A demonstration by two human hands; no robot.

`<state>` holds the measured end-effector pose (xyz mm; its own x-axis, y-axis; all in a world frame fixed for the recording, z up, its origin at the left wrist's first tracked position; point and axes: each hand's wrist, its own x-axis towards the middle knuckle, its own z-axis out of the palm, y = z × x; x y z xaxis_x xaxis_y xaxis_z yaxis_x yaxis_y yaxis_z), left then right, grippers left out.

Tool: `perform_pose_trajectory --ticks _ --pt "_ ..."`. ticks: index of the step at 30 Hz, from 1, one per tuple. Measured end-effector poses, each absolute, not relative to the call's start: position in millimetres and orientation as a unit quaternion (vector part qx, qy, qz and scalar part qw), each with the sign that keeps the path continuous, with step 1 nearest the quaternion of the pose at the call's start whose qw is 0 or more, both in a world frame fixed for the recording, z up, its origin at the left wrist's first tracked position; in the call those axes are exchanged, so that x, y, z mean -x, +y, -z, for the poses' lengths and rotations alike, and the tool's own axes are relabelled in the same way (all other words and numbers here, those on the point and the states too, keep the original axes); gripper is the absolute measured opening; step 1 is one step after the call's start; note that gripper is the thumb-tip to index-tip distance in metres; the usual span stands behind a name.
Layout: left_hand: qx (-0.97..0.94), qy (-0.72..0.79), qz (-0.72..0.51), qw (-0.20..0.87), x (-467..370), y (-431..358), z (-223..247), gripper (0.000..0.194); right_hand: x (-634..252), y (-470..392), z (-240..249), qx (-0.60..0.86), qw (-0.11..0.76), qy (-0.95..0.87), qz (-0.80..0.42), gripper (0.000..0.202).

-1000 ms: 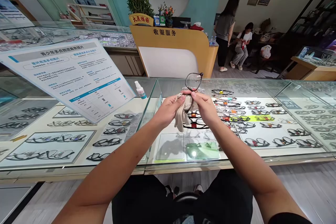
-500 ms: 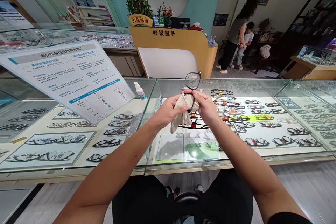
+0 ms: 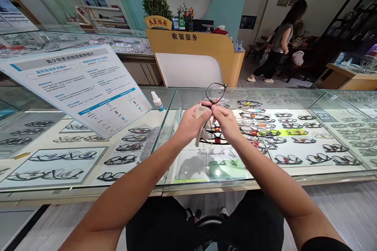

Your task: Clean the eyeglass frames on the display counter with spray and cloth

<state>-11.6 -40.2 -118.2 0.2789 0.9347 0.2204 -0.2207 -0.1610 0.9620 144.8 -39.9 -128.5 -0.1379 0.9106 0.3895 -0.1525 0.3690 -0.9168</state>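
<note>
Above the glass counter, a pair of dark-rimmed eyeglasses (image 3: 216, 93) is held up between both hands, one lens standing upward. My left hand (image 3: 192, 122) is closed with a beige cleaning cloth (image 3: 201, 135) bunched around the lower lens, most of which is hidden. Pinching the frame near its middle is my right hand (image 3: 226, 120), its fingertips close to the left ones. To the left on the counter, a white spray bottle (image 3: 158, 101) with a blue label stands upright.
The glass display counter (image 3: 188, 188) holds several rows of eyeglasses (image 3: 288, 159). A large printed sheet (image 3: 79, 86) leans at the left. Beyond are a wooden cashier desk (image 3: 194, 49) and a walking person (image 3: 277, 43) at the back right.
The eyeglasses have turned and tilted a little, and the cloth is bunched closer to my left hand. The person at the back has moved right, and the child beside them no longer shows.
</note>
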Motion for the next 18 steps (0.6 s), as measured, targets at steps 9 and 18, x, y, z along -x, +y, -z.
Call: perform_pose_trajectory --ticks 9,18 --pt "-0.561 0.307 -0.483 0.598 20.8 -28.2 122.8 0.068 -152.5 -39.7 124.9 0.296 0.588 -0.598 -0.457 0.052" --pt "-0.496 0.332 -0.534 0.599 37.3 -5.6 119.5 0.073 -174.7 -33.2 116.8 0.263 0.545 -0.666 -0.436 0.037"
